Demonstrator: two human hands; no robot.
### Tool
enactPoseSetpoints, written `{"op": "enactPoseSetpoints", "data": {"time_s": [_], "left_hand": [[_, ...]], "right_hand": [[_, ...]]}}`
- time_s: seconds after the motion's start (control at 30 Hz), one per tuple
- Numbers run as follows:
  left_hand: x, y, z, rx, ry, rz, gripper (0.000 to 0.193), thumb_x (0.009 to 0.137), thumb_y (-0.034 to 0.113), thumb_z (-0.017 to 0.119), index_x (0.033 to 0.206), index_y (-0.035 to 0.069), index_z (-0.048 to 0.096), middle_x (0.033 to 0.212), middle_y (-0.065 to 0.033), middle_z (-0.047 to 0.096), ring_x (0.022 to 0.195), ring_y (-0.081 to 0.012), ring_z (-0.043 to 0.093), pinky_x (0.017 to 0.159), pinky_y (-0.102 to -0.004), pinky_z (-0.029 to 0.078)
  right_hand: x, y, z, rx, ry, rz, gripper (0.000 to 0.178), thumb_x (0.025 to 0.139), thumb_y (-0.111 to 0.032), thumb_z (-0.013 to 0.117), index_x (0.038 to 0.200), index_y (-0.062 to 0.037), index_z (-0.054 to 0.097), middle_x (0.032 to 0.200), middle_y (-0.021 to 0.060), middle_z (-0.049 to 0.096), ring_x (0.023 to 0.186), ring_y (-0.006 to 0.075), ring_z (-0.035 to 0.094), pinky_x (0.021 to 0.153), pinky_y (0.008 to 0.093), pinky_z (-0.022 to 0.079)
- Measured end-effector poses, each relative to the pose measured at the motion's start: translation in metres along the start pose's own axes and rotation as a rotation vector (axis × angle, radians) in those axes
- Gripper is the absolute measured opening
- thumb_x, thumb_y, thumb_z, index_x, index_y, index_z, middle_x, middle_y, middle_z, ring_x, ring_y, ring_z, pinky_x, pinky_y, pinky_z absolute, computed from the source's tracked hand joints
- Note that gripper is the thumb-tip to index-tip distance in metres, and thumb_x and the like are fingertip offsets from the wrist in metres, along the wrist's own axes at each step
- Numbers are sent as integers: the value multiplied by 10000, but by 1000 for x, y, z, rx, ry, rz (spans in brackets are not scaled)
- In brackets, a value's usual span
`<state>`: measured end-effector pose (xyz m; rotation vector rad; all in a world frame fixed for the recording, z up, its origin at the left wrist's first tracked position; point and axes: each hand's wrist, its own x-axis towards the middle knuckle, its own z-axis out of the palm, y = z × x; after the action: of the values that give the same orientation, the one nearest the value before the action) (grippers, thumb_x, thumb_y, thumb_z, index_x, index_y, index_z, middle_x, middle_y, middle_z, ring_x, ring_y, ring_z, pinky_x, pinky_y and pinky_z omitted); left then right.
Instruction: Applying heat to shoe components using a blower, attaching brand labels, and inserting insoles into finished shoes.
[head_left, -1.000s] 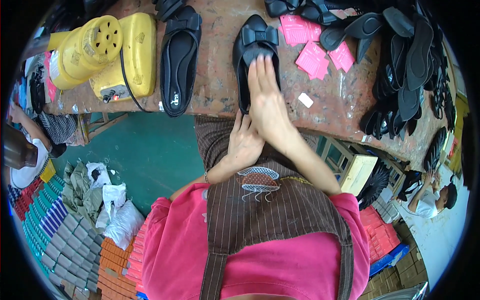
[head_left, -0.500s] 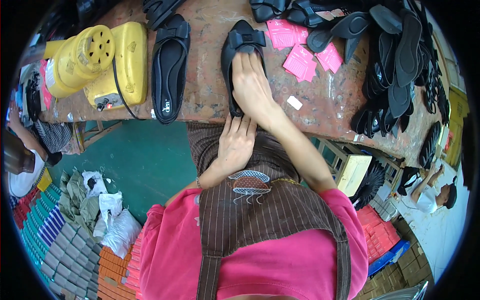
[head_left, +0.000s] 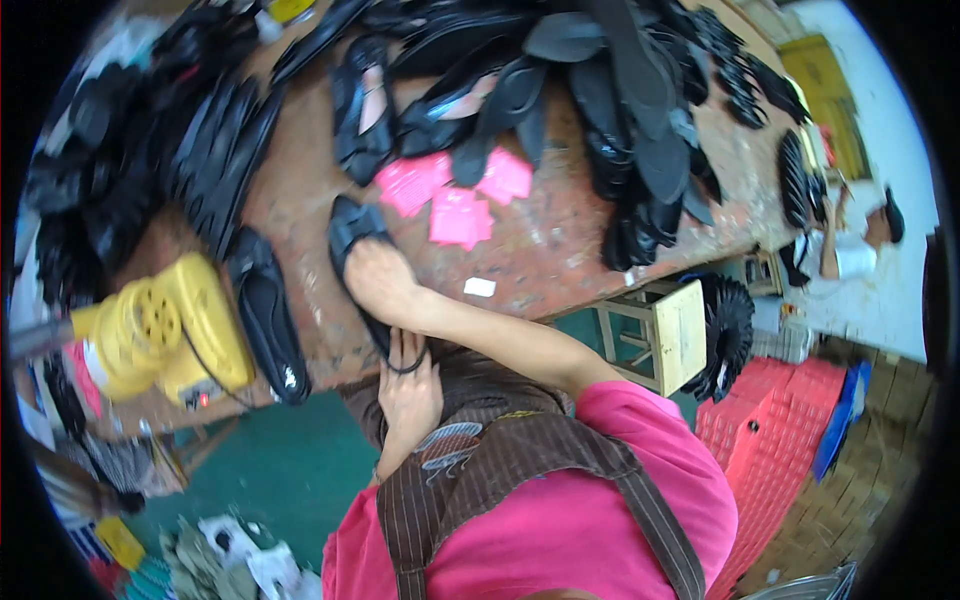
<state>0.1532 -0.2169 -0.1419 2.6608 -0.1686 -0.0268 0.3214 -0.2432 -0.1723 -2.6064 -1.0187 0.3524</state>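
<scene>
A black flat shoe [head_left: 343, 262] with a bow on its pointed toe lies near the table's front edge, heel toward me. My right hand [head_left: 382, 285] reaches down into its opening, and the fingertips are hidden inside. At the heel end my left hand [head_left: 411, 396] grips the shoe; a black rim crosses its fingers. The matching flat shoe [head_left: 268, 315] sits to the left, its dark insole showing, apart from both hands.
A yellow machine [head_left: 165, 325] with a cord stands at the left. Pink printed cards [head_left: 460, 215] and a small white label [head_left: 480, 287] lie to the right of the shoe. Black shoes [head_left: 610, 140] and insoles pile up behind. A wooden stool [head_left: 678, 338] stands by the table's right.
The view has turned and shifted, so the table and shoes appear lower and farther left. Both hands stay at the same shoe, whose heel rim now crosses the left fingers.
</scene>
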Motion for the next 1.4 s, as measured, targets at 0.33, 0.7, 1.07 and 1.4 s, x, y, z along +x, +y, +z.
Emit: {"op": "enactPoseSetpoints", "data": {"time_s": [0.33,0.7,1.07,1.4], "left_hand": [[8,-27,-84,-380,330,-468,219,873,149,704,751,-6,611,646,-142,632,533,-261,588,539,-334,465],[75,-77,-129,-135,537,-346,266,959,106,565,782,-20,411,640,-184,308,586,-283,302,538,-413,326],[38,-174,-146,-15,50,-643,229,912,110,640,1052,-60,577,708,-278,519,594,-400,468,601,-425,438],[34,-158,-124,-342,749,-639,172,988,108,583,988,-63,560,659,25,414,576,-58,358,475,-277,307]], "right_hand": [[-89,108,-189,329,665,75,214,810,-10,620,1006,-54,693,1019,136,695,1034,310,652,875,422,509],[-58,302,-256,-693,958,672,387,733,-336,801,1003,-117,634,989,93,572,984,300,550,846,442,420],[-79,316,-278,-637,1190,432,189,835,-259,726,1009,-192,757,980,38,596,945,265,602,718,398,530],[-79,321,-270,-996,1197,390,105,812,-324,733,896,-272,771,787,-16,530,763,194,550,678,364,384]]}}
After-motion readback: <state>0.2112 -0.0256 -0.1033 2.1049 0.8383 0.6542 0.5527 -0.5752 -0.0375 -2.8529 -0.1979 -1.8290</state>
